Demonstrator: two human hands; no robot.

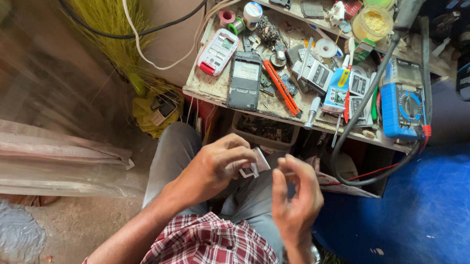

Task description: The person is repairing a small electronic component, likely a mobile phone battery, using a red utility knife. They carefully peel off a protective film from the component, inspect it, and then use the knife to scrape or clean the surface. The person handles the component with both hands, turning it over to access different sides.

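Cluttered counter (216, 89) holds an opened phone (244, 80), a white-and-red handset (217, 52) and a blue multimeter (405, 105). Below it, over the lap, the left hand (219, 166) pinches a small pale part (254, 165). Just beside it, the right hand (295, 197) is open, fingers loosely curled, holding nothing.

We see both forearms reaching forward over the lap. Our left hand (219, 164) is curled, its fingers pinched shut, knuckles up. Our right hand (295, 196) is just beside the left hand, raised with its palm facing it, fingers loosely bent and apart, gripping nothing.
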